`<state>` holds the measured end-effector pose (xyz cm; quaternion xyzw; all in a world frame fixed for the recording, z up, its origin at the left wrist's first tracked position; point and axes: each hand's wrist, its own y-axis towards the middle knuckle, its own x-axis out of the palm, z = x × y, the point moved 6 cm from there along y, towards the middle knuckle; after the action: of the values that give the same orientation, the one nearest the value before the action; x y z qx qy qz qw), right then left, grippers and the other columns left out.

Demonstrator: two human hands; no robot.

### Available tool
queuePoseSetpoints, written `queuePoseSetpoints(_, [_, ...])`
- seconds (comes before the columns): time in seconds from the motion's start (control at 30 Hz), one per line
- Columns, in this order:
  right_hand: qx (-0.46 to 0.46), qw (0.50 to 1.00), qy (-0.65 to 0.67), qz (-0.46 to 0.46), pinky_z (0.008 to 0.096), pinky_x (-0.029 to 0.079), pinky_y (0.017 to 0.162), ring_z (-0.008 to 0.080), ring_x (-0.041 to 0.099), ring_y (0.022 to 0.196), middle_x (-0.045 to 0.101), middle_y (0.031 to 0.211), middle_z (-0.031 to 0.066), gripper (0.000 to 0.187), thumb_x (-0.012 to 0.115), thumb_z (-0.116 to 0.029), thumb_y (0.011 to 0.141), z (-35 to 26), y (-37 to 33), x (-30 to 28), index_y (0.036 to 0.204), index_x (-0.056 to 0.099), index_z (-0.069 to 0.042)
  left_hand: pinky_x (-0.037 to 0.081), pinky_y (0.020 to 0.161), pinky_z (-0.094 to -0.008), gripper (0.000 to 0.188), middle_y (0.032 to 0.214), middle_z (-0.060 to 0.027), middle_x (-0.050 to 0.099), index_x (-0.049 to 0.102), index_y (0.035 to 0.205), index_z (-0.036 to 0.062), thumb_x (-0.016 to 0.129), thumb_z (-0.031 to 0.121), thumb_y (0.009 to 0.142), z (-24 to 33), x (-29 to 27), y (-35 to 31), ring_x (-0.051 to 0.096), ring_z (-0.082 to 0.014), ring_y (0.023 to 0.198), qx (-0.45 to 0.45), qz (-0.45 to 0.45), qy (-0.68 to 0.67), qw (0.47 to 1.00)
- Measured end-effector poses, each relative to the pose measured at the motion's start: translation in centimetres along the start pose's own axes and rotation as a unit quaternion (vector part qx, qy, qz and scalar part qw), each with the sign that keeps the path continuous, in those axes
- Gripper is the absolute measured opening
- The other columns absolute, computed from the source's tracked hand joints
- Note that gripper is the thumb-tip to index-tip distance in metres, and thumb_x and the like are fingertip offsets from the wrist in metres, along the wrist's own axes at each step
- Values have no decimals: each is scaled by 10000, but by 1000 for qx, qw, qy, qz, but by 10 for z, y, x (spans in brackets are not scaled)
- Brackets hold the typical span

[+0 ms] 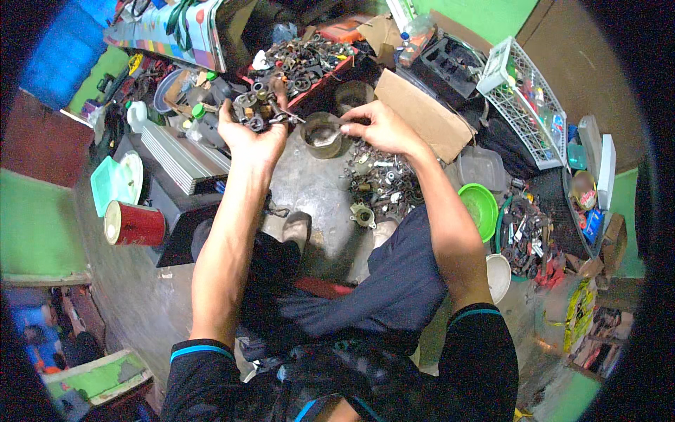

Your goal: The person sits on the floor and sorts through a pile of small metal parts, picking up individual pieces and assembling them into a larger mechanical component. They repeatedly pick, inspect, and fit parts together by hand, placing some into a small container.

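My left hand [254,144] is turned palm up and cups a heap of small metal parts [259,111], with fingers curled up around them. Rings and bolt-like pieces show in the heap. To its right, a round grey metal can [323,145] stands on the floor with something pale inside. Over the can's right rim is my right hand [383,128], thumb and fingers drawn together. Whatever they pinch, if anything, is too small to make out. Below that hand a pile of loose metal hardware [385,181] spreads over the floor.
A red tray [320,88] full of metal parts lies ahead, beside a second can [354,95]. Cardboard [424,116], a white crate [524,98] and a green bowl [478,211] stand at right. A red tin [137,224] and a silver finned box [184,158] are at left.
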<state>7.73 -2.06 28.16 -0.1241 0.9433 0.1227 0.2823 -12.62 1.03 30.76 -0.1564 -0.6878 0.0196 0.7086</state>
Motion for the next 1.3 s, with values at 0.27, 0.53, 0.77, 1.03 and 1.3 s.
queuePoseSetpoints(0.27, [211, 941, -261, -38, 410, 508, 745, 327, 677, 825, 676, 873, 239, 319, 731, -198, 730, 164, 59, 15, 950, 688, 29, 512, 886, -522, 491, 1113, -228, 561, 486, 1147, -41, 410, 394, 932, -2, -43, 51, 585, -384, 998, -41, 63, 14, 997])
queuePoseSetpoints(0.53, [221, 932, -200, 205, 383, 521, 782, 314, 682, 832, 693, 891, 208, 349, 721, -131, 692, 181, 103, -26, 1014, 690, 3, 501, 920, -516, 495, 1153, -227, 566, 497, 1206, -32, 389, 376, 948, -20, -48, 78, 576, -371, 1054, -73, 58, 65, 994])
queuePoseSetpoints(0.77, [135, 954, -112, 245, 367, 529, 710, 279, 693, 765, 692, 838, 201, 226, 681, -146, 778, 111, 98, -33, 962, 706, -17, 494, 934, -522, 538, 1186, -246, 543, 465, 1231, -47, 392, 407, 951, -8, -53, 78, 564, -388, 1079, -60, 61, 46, 995])
queuePoseSetpoints(1.03, [85, 979, 99, 154, 262, 510, 648, 100, 637, 714, 705, 823, 56, 206, 704, -149, 819, -1, 67, 5, 975, 704, -14, 494, 939, -516, 514, 1172, -235, 560, 484, 1209, -34, 402, 401, 946, 14, -45, 63, 571, -392, 1067, -33, 60, 12, 998])
queuePoseSetpoints(1.3, [61, 991, 98, 69, 216, 477, 603, 54, 568, 717, 665, 865, 24, 231, 740, -136, 809, -56, 38, 47, 982, 688, 7, 507, 914, -510, 545, 1128, -238, 587, 487, 1195, -56, 359, 415, 953, 18, -33, 44, 590, -381, 1031, -37, 19, 40, 998])
